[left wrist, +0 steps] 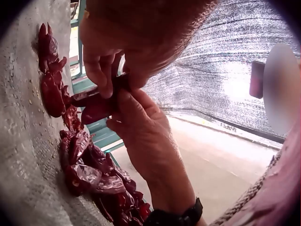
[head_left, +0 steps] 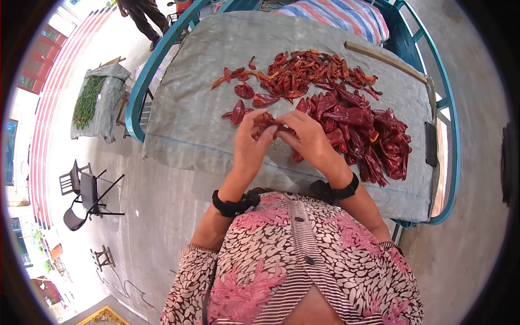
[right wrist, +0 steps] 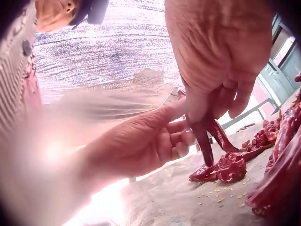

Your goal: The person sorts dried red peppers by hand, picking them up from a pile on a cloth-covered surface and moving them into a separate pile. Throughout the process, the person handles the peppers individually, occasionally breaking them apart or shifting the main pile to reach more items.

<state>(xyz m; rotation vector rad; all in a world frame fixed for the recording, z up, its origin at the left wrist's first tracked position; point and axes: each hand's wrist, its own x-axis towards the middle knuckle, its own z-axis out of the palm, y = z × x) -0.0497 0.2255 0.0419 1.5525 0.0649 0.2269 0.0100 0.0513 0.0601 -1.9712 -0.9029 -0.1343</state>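
Observation:
Both hands meet over the front of a grey woven sheet (head_left: 189, 97), with a dark red dried chili pepper (left wrist: 96, 109) between them. My left hand (head_left: 251, 142) pinches it from the left, thumb and fingertips together. From the other side my right hand (head_left: 311, 142) grips the same pepper with thumb and curled fingers. Two dark red lengths of pepper (right wrist: 203, 143) hang below the right fingers in the right wrist view. To the right lies a heap of large glossy chilies (head_left: 352, 124); beyond the hands are smaller, crumpled chilies (head_left: 303, 70). A few single chilies (head_left: 238, 112) lie beside the left hand.
A blue-green metal rail (head_left: 447, 135) borders the sheet. A wooden strip (head_left: 384, 60) and a dark phone-like slab (head_left: 430, 143) lie at its right side. Pale seeds (right wrist: 221, 200) dot the sheet. Leftward are folding chairs (head_left: 89, 192) and green produce (head_left: 89, 102); a person (head_left: 143, 16) stands behind.

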